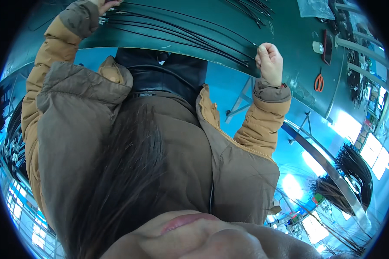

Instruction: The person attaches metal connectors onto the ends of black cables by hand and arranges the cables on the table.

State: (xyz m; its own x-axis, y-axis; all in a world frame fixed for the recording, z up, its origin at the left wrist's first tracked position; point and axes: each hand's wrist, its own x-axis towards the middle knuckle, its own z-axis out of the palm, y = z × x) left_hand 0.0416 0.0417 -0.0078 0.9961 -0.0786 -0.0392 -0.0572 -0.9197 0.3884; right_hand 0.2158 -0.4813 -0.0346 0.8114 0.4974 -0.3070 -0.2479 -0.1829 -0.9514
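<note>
Long dark hair [134, 155] hangs down the front of the person's padded brown and tan jacket [78, 116]. Beyond it, the green desk [300, 64] stretches across the upper part of the view. Off to the right, below the desk, thick bundles of black strands [354, 172] hang by a metal rail. Several loose cables [177, 32] lie side by side along the desk's near edge, and another bunch [248, 9] sits farther back. One black cable [194, 16] runs above the loose ones, from one hand to the other. The right hand [270, 62] is closed, thumb against forefinger, pinching that cable's right end; the left hand [106, 4] is at its other end, cut off by the upper edge, so its grip cannot be told. Farther right lie a clear plastic bag [316, 8], a dark flat case [327, 48], orange-handled scissors [319, 82] and a small white roll [318, 47].
</note>
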